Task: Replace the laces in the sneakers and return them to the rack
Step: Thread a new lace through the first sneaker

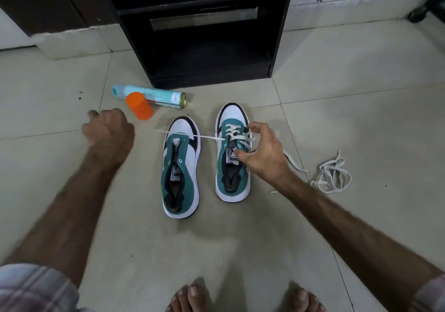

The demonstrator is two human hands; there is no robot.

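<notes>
Two teal-white sneakers (181, 167) upright on floor, right sneaker (233, 152) part-laced, spare lace (333, 174) beside

Left hand (108, 131) fisted out at 9 o'clock, pulling a white lace (209, 137) taut across the unlaced sneaker (181, 167). Right hand (261, 154) pinches lace on the half-laced sneaker (232, 152). Spare lace (333, 173) heaped at 3 o'clock.

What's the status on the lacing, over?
Left hand pulling lace taut. Right hand pinching lace at right sneaker. Left sneaker unlaced. Spare lace on floor.

Two sneakers (207, 160) lie before the rack (204, 30), a spray can (149, 96) left, loose lace (333, 173) right.
</notes>
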